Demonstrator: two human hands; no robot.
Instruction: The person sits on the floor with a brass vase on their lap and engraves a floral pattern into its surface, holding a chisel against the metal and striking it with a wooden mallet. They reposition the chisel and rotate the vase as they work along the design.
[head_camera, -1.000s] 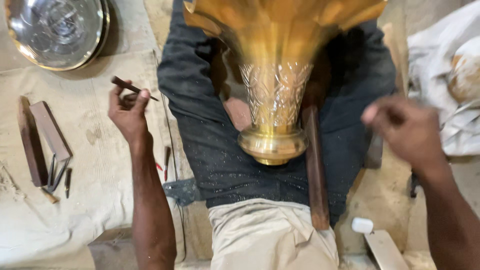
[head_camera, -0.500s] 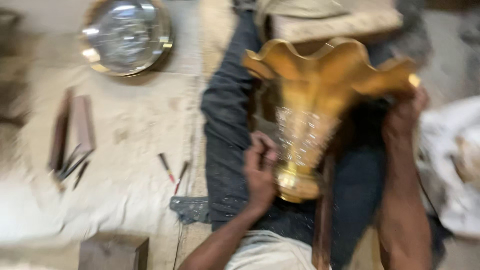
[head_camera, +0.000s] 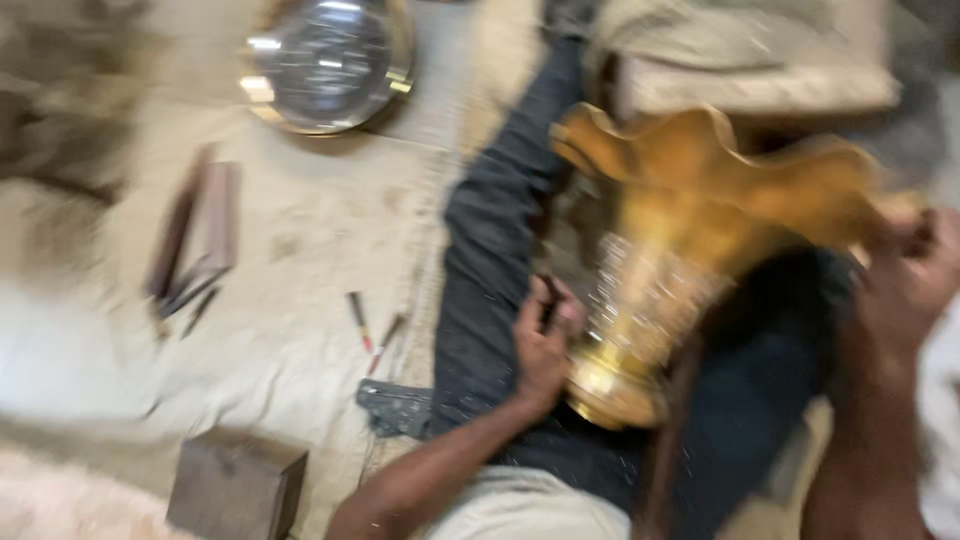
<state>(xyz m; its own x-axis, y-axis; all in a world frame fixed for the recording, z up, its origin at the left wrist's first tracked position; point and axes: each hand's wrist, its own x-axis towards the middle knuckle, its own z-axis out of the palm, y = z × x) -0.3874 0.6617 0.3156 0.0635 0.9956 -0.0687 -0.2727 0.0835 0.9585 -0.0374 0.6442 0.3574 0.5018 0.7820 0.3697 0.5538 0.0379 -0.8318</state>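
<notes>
A tall brass vase (head_camera: 690, 240) with a wavy flared rim and an engraved neck lies tilted across my lap, over my dark jeans (head_camera: 500, 260). My left hand (head_camera: 545, 345) presses against the vase near its foot and holds a thin dark tool between its fingers. My right hand (head_camera: 915, 275) grips the flared rim at the far right. The picture is blurred by motion.
A round shiny metal plate (head_camera: 325, 62) lies at the upper left on the pale cloth (head_camera: 290, 240). Dark wooden sticks and thin tools (head_camera: 195, 245) lie left of my leg, two small chisels (head_camera: 372, 328) nearer. A dark block (head_camera: 238, 485) sits at the bottom left.
My left hand came in from the left with the thin tool to the vase's foot. My right hand rose to the rim. The vase now tilts to the right.
</notes>
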